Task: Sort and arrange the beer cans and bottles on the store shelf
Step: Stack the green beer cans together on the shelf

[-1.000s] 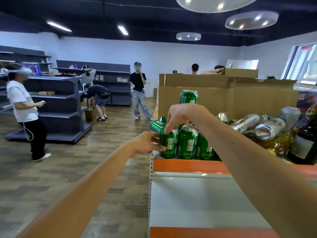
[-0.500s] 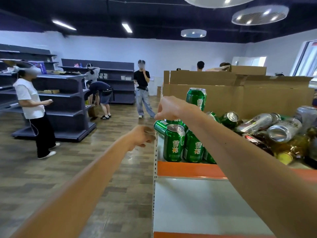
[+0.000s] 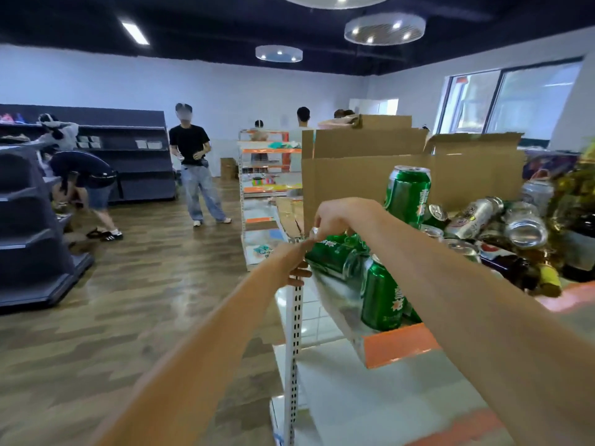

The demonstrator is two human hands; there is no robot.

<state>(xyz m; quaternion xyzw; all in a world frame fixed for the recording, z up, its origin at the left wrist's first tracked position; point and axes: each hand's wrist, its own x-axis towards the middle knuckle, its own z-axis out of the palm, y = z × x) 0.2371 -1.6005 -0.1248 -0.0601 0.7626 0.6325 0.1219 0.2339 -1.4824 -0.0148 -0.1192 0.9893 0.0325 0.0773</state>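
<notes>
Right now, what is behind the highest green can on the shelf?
An open cardboard box stands directly behind the highest green can. Its inside cannot be seen, and the right forearm covers the can's base.

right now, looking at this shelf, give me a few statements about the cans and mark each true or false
1. An upright green metal can stands highest, in front of the brown cardboard box. True.
2. The silver metal cans stand in a neat row. False: they lie tumbled on their sides.
3. The white shelf's front strip is blue. False: it is orange.
4. A green metal can lying on its side rests near the shelf's left end. True.
</notes>
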